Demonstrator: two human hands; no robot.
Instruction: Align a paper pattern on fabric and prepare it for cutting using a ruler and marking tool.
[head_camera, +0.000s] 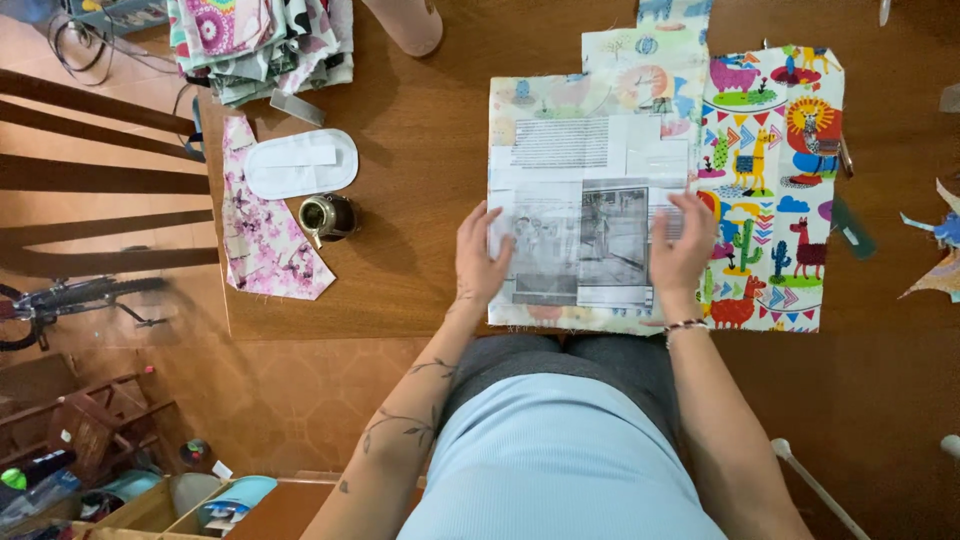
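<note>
Newspaper sheet (585, 215) lies flat on pale printed fabric (600, 90) at tabletop (420, 130) front edge. My left hand (483, 255) presses its left edge, fingers spread; right hand (682, 250) flat on its right edge, fingers spread. Llama-print fabric (775, 190) just beside, right.

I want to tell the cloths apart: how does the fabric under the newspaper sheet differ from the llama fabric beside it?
The pale fabric has soft pastel prints; the llama fabric has bright, bold colours. The pale fabric is mostly covered by the newspaper sheet, pressed by the left hand and right hand; the llama fabric lies mostly uncovered. Both lie flat on the wooden table.
</note>
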